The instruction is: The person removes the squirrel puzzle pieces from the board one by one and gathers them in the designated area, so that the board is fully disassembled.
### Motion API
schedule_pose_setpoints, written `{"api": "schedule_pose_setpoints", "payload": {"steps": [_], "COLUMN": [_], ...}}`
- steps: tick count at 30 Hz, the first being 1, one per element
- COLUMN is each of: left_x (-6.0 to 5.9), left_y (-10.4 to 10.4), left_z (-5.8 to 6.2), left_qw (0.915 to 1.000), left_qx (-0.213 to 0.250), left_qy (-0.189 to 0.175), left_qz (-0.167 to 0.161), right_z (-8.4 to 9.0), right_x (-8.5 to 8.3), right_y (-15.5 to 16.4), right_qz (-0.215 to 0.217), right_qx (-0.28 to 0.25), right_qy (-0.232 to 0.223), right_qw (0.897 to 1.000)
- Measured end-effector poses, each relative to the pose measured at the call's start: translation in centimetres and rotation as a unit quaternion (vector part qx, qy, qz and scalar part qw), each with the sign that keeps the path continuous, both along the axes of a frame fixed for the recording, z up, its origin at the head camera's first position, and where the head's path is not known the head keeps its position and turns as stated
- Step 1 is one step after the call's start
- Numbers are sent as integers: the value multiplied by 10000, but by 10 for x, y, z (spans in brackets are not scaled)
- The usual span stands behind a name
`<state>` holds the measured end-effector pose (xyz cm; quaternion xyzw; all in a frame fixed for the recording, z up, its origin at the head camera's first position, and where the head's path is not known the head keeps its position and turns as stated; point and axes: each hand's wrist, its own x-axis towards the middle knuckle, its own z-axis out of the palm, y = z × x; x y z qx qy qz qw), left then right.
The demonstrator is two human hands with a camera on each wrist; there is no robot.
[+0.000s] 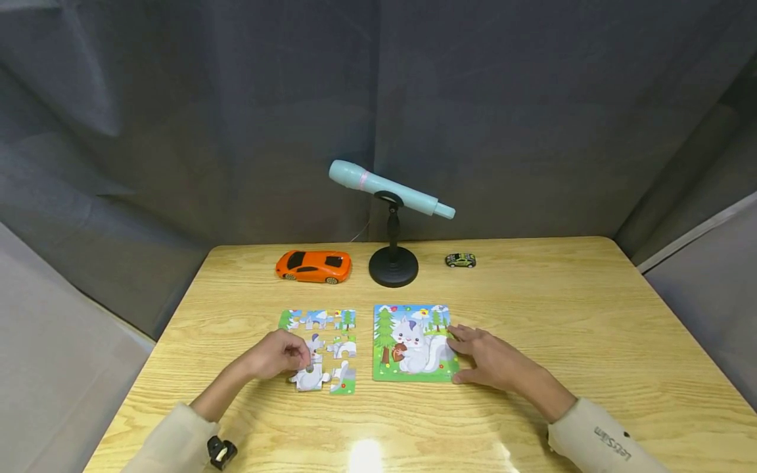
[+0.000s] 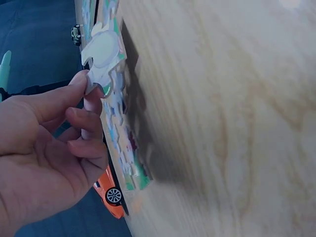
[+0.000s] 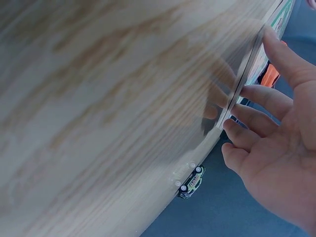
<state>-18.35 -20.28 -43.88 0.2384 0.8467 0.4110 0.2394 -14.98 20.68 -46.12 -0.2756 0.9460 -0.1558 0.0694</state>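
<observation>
In the head view, my left hand [image 1: 278, 355] is at the left side of a spread of loose puzzle pieces [image 1: 343, 348]. Its thumb and forefinger pinch a jigsaw piece [image 2: 104, 52], pale with bits of green, seen raised off the tabletop in the left wrist view. To the right lies a square squirrel picture board [image 1: 414, 355], showing a white squirrel with an acorn. My right hand [image 1: 487, 358] rests at that board's right edge, fingers extended; the right wrist view shows the fingertips [image 3: 268, 34] touching its side.
Behind the pieces stands an orange toy car [image 1: 313, 267]. A light blue microphone [image 1: 390, 190] sits tilted on a black stand [image 1: 393, 268] at the back middle. Right of it is a small dark toy car [image 1: 460, 260]. Grey cloth [image 1: 503, 131] hangs behind the wooden table [image 1: 568, 295].
</observation>
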Motion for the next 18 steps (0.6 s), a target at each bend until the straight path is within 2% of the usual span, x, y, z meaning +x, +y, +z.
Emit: {"api": "schedule_pose_setpoints", "payload": {"steps": [3, 9, 18], "left_x": [1, 5, 6], "left_y": [1, 2, 2], "left_z": [-4, -12, -14], "left_qw": [9999, 9964, 9925], "left_qx": [-94, -507, -709], "left_qy": [104, 652, 946], "left_qz": [41, 194, 326], "right_z": [0, -1, 0], "right_x": [0, 0, 0], "right_y": [0, 0, -1], "right_qz": [-10, -28, -41], "right_qx": [7, 1, -15], "right_qy": [11, -39, -63], "right_qw": [10000, 10000, 10000]}}
